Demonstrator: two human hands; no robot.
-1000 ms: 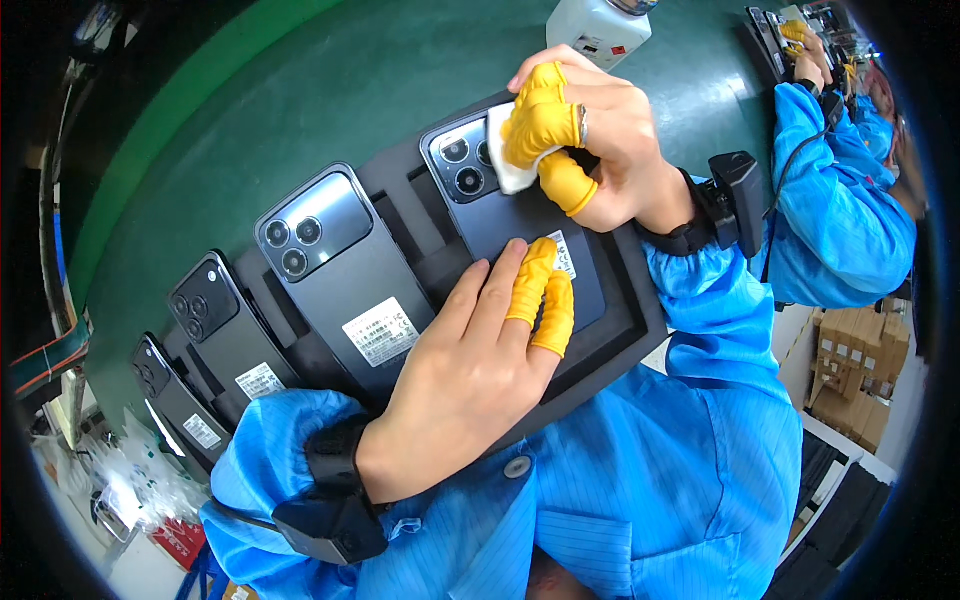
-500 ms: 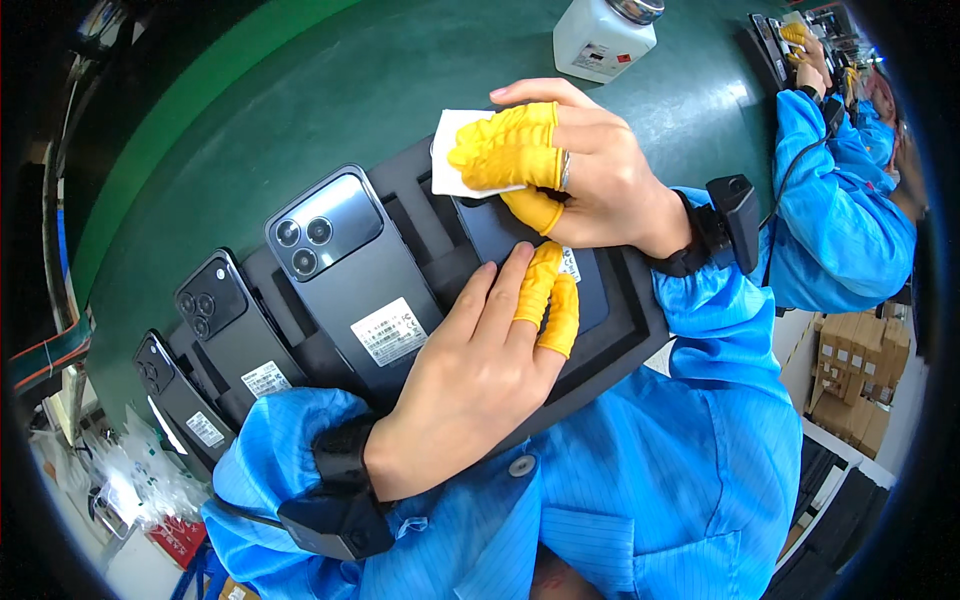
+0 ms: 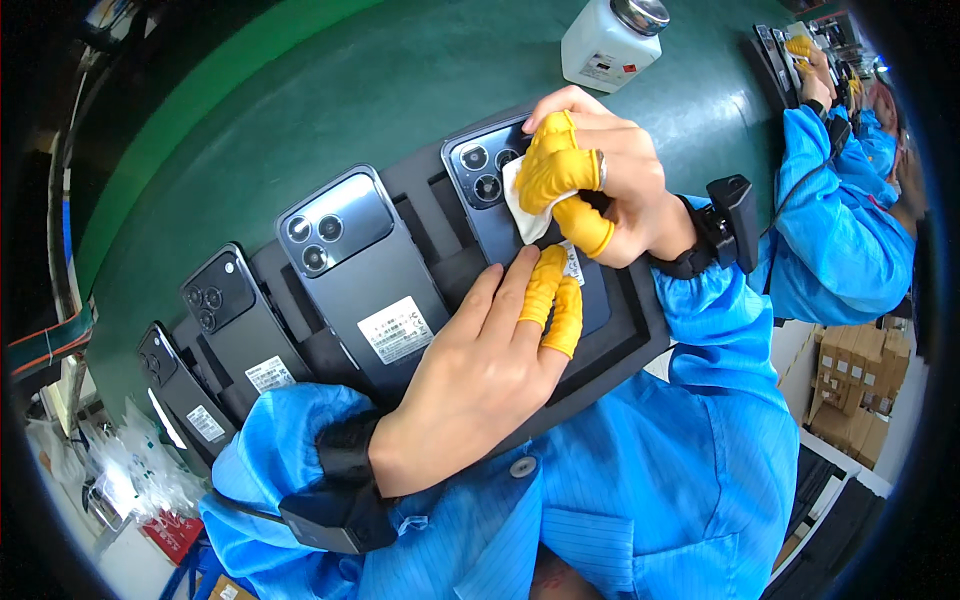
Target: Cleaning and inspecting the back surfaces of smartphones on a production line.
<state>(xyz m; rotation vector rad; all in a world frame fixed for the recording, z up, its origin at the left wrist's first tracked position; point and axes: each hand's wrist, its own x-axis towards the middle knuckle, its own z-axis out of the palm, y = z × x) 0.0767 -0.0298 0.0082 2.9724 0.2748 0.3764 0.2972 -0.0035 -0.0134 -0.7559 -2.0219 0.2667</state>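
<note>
My right hand (image 3: 618, 170), with yellow finger cots on several fingers, pinches a folded white wiping cloth (image 3: 524, 212). It presses the cloth on the back of a dark blue phone (image 3: 482, 218), just beside the camera bump. My left hand (image 3: 470, 375) lies on the lower part of that same phone, fingers stretched out, yellow cots on two of them. The phone rests back up in a black foam tray (image 3: 415, 190); its label is mostly hidden by my left fingers. To the left, a larger dark blue phone (image 3: 375, 275) lies in the tray.
Two more dark phones, a middle one (image 3: 245, 320) and a far-left one (image 3: 175, 380), sit in the tray. A white bottle with a metal cap (image 3: 612, 50) stands behind on the green table (image 3: 400, 80). A co-worker's blue sleeve (image 3: 830, 220) is at right. Plastic bags (image 3: 140, 470) lie lower left.
My right hand has drawn the cloth right and down, off the camera bump, so the phone's lenses now show. My left hand stays nearly still.
</note>
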